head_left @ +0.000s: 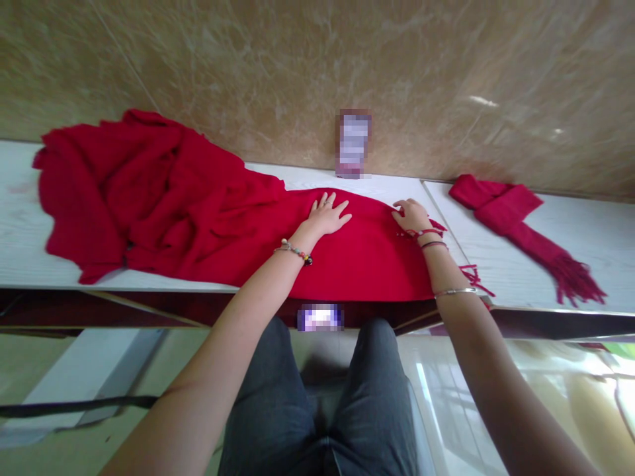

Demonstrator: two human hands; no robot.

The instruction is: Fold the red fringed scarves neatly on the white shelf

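Note:
A large red cloth (367, 264) lies along the white table, spread flat on its right half and heaped in loose folds on the left. My left hand (329, 216) rests palm down on the flat part with its fingers spread. Near the right end, by the fringed edge, my right hand (413, 217) touches the cloth with fingers bent; whether they pinch the fabric is hard to make out. Red tassels show beneath my right wrist. Farther right, a folded red scarf (510, 221) with a fringed end lies apart from both hands.
A phone-like object (353, 144), blurred out, leans against the marbled wall (278, 79) behind the white table (575, 211). Another blurred item (320, 317) sits below the table's front edge, above my knees. A white board (84, 377) is at lower left.

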